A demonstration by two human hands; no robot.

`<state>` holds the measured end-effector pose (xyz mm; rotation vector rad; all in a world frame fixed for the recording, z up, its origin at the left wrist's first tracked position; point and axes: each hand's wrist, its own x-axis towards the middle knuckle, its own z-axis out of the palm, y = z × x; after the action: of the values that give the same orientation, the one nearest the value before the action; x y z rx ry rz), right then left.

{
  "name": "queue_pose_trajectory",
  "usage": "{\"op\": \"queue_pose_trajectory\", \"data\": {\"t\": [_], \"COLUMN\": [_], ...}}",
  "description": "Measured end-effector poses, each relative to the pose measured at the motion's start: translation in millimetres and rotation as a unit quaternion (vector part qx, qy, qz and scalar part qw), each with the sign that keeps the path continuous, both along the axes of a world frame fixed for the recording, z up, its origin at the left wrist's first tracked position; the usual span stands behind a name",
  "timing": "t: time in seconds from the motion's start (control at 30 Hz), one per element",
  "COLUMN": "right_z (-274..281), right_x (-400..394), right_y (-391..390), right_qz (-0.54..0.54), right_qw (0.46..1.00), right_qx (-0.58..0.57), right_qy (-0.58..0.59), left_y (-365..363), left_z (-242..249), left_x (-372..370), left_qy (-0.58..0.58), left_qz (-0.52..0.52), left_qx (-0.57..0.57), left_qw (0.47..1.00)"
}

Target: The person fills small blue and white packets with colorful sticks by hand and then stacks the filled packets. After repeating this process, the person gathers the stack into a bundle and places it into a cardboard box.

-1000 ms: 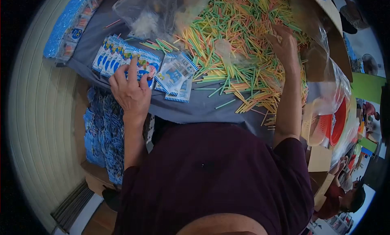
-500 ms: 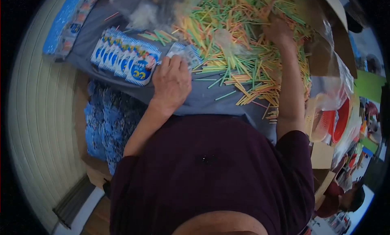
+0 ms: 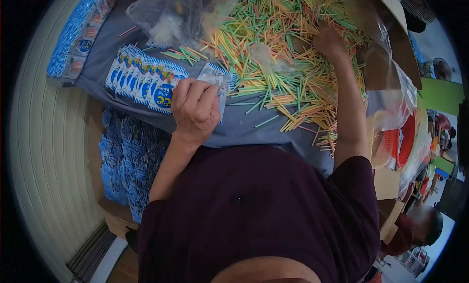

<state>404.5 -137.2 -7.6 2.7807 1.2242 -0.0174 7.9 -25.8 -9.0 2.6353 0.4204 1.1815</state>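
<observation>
Ribbed, pale wall [image 3: 44, 117] curves down the left side, and grey cloth [image 3: 239, 131] covers the work surface beside it. At the cloth's upper left lies a long bundle [image 3: 75, 33] of blue-striped packets in clear wrapping. Lower down, next to the wall, a cardboard box [image 3: 116, 222] holds a heap of blue patterned packets [image 3: 124, 161]. Up on the cloth, a row of blue-and-white packets [image 3: 141, 82] is fanned out, each overlapping its neighbor, with the nearest one's round blue and yellow print showing. Beyond this row sits a crumpled clear bag [image 3: 188, 19], and a few short colored sticks lie between the two. The left hand [image 3: 195, 109] is bent over the right end of the row, its fingers curled downward; whether they pinch a packet or only touch one, I cannot tell. Just past these fingers, partly covered by them, are some more packets [image 3: 213, 72] lying loosely together, their paler sides up. Next comes a wide pile of thin sticks [image 3: 273, 19] — green, yellow, orange and pink — with stray ones scattered toward the dark purple shirt [image 3: 254, 200]. The right hand [image 3: 332, 42] reaches into the right part of the pile, fingertips down among the sticks; its grip is hidden, so I cannot tell if it has hold of any. Farther right, clear plastic sheeting [image 3: 398, 82] drapes near a red basket [image 3: 407, 141], and at the edge a person [image 3: 403, 239] appears below a fan [image 3: 441, 69].
</observation>
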Motion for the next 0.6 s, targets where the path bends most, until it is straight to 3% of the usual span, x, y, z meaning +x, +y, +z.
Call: {"op": "queue_pose_trajectory", "data": {"t": [0.1,0.2,0.3,0.37,0.4,0.47,0.5,0.57,0.6], "right_z": [5.1,12.6,19.2,-0.6,-11.8,-30.1,-22.2,5.8,4.8], "right_x": [-7.8,-4.6,-16.9,-0.8,9.8,27.7,21.5,2.9,7.7], "right_y": [-4.3,-2.7,-10.9,-22.9,-27.2,-32.9,-30.5,-24.2,-26.2], "right_qz": [-0.013,-0.027,0.053,0.196,0.198,0.152,0.151,-0.002,-0.005], "right_qw": [0.999,0.999,0.996,0.935,0.935,0.934,0.934,0.869,0.870], "right_qx": [0.045,0.016,0.064,0.189,0.189,0.321,0.321,0.424,0.421], "right_qy": [-0.003,0.002,-0.041,-0.227,-0.225,-0.046,-0.045,0.255,0.255], "left_y": [-5.4,-7.3,-11.9,-4.7,-1.0,4.9,5.7,5.8,3.9], "left_z": [4.1,-5.9,5.3,7.4,4.3,-3.1,-1.8,2.4,1.2], "left_x": [-3.5,-6.8,-11.8,-17.1,-19.3,-21.1,-19.6,-14.4,-12.8], "left_qy": [0.029,0.116,0.100,0.103,0.105,0.091,0.092,0.045,0.047], "left_qz": [0.013,0.017,0.019,0.005,0.007,-0.013,-0.013,-0.004,-0.006], "left_qx": [0.027,-0.028,-0.104,-0.113,-0.114,-0.121,-0.121,-0.063,-0.066], "left_qw": [0.999,0.993,0.989,0.988,0.988,0.988,0.988,0.997,0.997]}}
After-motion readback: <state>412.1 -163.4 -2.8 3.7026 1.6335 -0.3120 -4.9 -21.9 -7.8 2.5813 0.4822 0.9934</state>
